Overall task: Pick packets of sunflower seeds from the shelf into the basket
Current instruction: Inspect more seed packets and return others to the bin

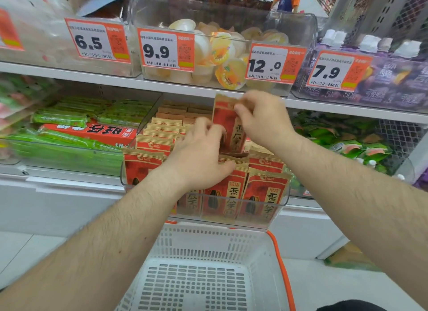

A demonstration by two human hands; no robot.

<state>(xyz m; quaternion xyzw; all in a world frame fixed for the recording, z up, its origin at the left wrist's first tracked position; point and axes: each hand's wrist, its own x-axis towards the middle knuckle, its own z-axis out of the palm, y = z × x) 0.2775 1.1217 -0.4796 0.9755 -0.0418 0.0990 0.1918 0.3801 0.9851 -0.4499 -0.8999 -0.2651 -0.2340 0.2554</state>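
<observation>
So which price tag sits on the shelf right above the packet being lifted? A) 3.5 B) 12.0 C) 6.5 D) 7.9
B: the 12.0 tag hangs just above the raised packet that the right hand pinches at its top.
</observation>
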